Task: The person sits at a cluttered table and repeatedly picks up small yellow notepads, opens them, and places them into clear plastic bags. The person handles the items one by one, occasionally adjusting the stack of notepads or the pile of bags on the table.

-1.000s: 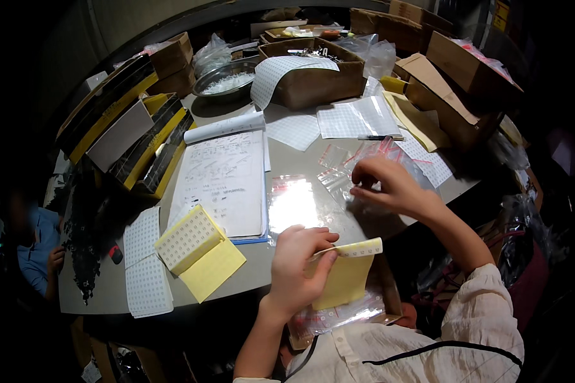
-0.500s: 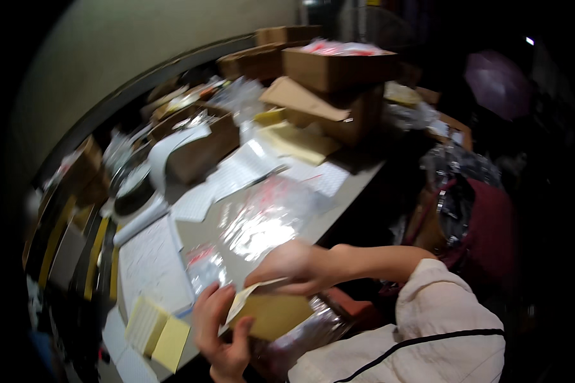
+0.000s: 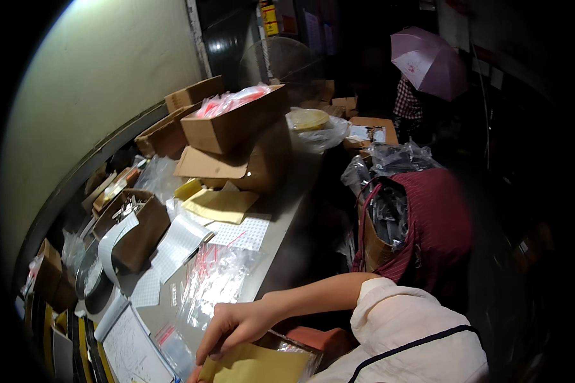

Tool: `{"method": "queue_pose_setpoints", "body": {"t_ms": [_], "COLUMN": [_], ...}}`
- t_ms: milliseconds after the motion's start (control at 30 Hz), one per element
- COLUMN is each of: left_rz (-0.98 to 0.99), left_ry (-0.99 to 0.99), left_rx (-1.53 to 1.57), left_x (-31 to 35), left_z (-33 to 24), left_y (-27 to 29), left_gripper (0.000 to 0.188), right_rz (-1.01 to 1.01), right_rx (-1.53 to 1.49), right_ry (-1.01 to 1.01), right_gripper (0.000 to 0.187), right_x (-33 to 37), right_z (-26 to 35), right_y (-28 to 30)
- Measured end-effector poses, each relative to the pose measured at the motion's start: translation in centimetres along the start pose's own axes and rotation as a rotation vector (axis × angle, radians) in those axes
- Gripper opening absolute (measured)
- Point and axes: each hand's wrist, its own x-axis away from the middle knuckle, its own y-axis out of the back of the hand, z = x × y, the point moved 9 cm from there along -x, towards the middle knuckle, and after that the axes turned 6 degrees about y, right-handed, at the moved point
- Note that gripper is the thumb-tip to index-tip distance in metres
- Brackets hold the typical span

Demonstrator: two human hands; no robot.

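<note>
My right hand [image 3: 239, 324] reaches in from the right, its fingers bent down and closed at the upper left corner of a yellow paper envelope [image 3: 262, 365]. The envelope is cut off by the lower edge of the picture. Only a fingertip of my left hand [image 3: 195, 373] shows, beside the envelope's left corner; its other fingers are out of the picture. Close to the right hand lie a small clear zip bag [image 3: 174, 348] with a red strip and a pile of clear zip bags [image 3: 214, 287] on the grey table [image 3: 265, 277].
Marked sheets [image 3: 179, 246], a notepad [image 3: 134, 341] and more yellow envelopes [image 3: 220, 204] cover the left side. Cardboard boxes [image 3: 233, 124] are stacked beyond. A dark red bag [image 3: 437, 217] stands right of the table. A person [image 3: 407, 102] is under a pink umbrella [image 3: 431, 62].
The view has swung up and right, so the table sits lower and farther left. My left hand has mostly left the picture. My right hand has shifted to the envelope's upper left corner.
</note>
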Motion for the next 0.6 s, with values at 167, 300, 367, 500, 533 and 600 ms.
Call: {"method": "queue_pose_setpoints", "body": {"t_ms": [167, 300, 367, 500, 533, 600], "left_rz": [0.052, 0.145, 0.130, -0.041, 0.023, 0.154], "left_ry": [0.143, -0.009, -0.314, 0.066, 0.026, -0.051], "left_rx": [0.277, 0.418, 0.070, 0.053, 0.023, -0.040], "left_x": [-0.2, -1.2, -1.6, -0.6, -0.4, -0.7], "left_z": [0.0, 9.6, -1.0, 0.8, 1.2, 1.8], "left_y": [-0.6, 3.6, -0.5, 0.4, 0.6, 1.0], "left_gripper": [0.033, 0.033, 0.033, 0.030, 0.029, 0.026], "right_rz": [-0.049, -0.112, -0.172, -0.183, -0.175, -0.166], "right_rx": [-0.259, -0.349, -0.444, -0.412, -0.369, -0.278], "right_ry": [-0.166, -0.209, -0.308, -0.250, -0.230, -0.168], "right_gripper": [0.038, 0.041, 0.041, 0.037, 0.035, 0.030], "right_x": [0.9, 1.3, 2.7, 2.7, 2.7, 2.7], "right_z": [-2.4, -2.3, -3.9, -4.2, -4.5, -4.4], "right_y": [-0.1, -0.3, 0.1, 0.2, 0.0, -0.2]}}
